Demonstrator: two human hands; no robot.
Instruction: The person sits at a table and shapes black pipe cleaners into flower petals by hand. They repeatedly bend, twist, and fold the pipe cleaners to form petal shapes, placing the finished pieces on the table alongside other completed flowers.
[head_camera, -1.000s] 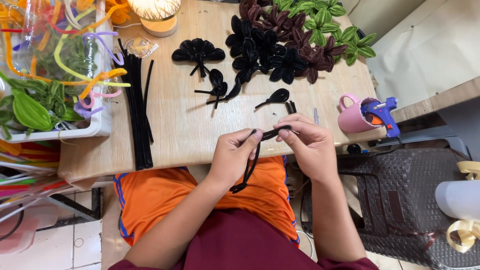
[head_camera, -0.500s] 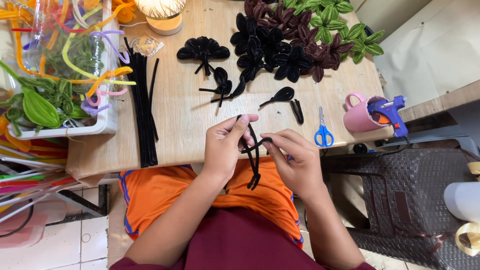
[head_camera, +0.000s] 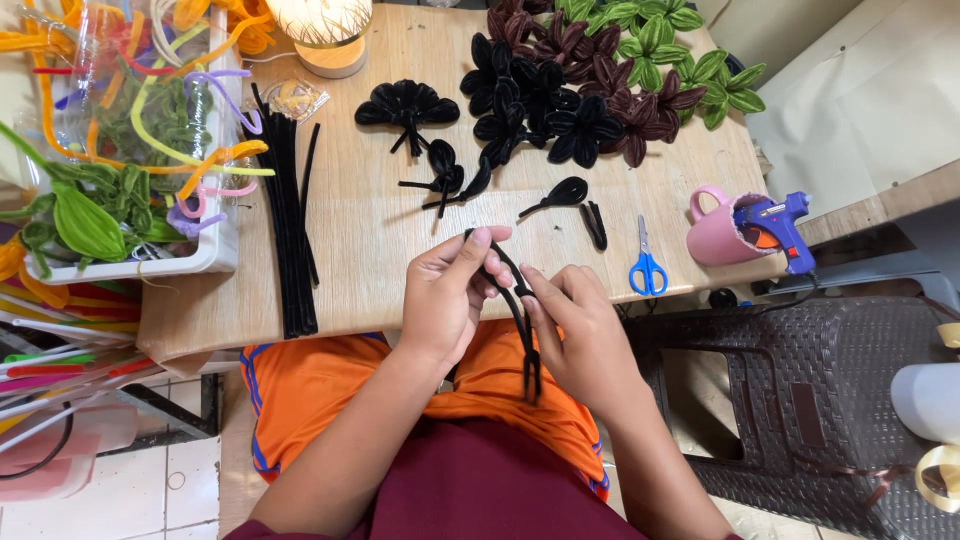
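Observation:
My left hand (head_camera: 447, 297) and my right hand (head_camera: 582, 338) both pinch one black pipe cleaner (head_camera: 521, 325) folded into a narrow loop. The loop's bend sits under my left fingertips at the table's front edge; its two free ends hang down over my orange lap. On the wooden table (head_camera: 380, 260) lie a bundle of straight black pipe cleaners (head_camera: 290, 225), finished black petal shapes (head_camera: 407, 105), and a single black loop petal (head_camera: 560, 195).
Blue scissors (head_camera: 646, 265) lie right of my hands, beside a pink mug (head_camera: 720, 238) holding a blue glue gun (head_camera: 775, 222). Dark and green pipe-cleaner flowers (head_camera: 600, 90) fill the back. A white tray (head_camera: 205, 255) of coloured pipe cleaners stands left, a lamp (head_camera: 325, 30) behind.
The folded pipe cleaner has been drawn out into a longer, narrower loop. My left fingers moved up to its bend; my right hand slid down along its stems.

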